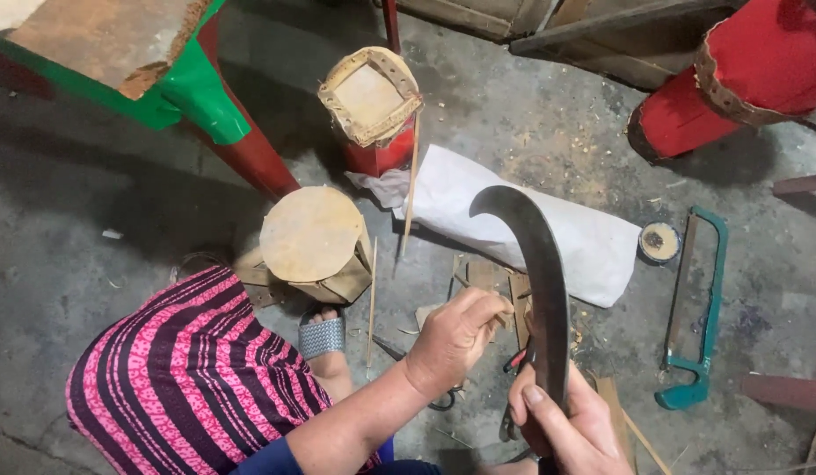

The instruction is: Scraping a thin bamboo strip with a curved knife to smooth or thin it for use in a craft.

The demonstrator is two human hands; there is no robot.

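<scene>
Nearest the camera, the right hand (pixel 573 429) is clamped around the handle end of a long curved dark-steel billhook blade (pixel 538 264), which rises upright with its hooked tip curling left over the white sack. Beside it, the left hand (pixel 455 339) is closed on a thin pale wooden sliver (pixel 502 310), held just against the blade's lower edge. Both hands work low over the grey concrete floor (pixel 91 264).

Largest among the surroundings: a knee in pink-and-black striped cloth (pixel 188 378) at lower left, with a foot in a grey woven sandal (pixel 323 337) just beside it. A white cloth sack (pixel 522 224) lies on the floor behind the blade. A red drum body with a ragged hide rim (pixel 742 79) sits at upper right. A round hide-topped small drum (pixel 311 237) stands near the sandal; a square-topped red drum (pixel 371 105) stands behind it. A green-framed hacksaw (pixel 700 317) lies to the right, well apart from the hands. A small round tin (pixel 660 242) rests touching the sack's end.
</scene>
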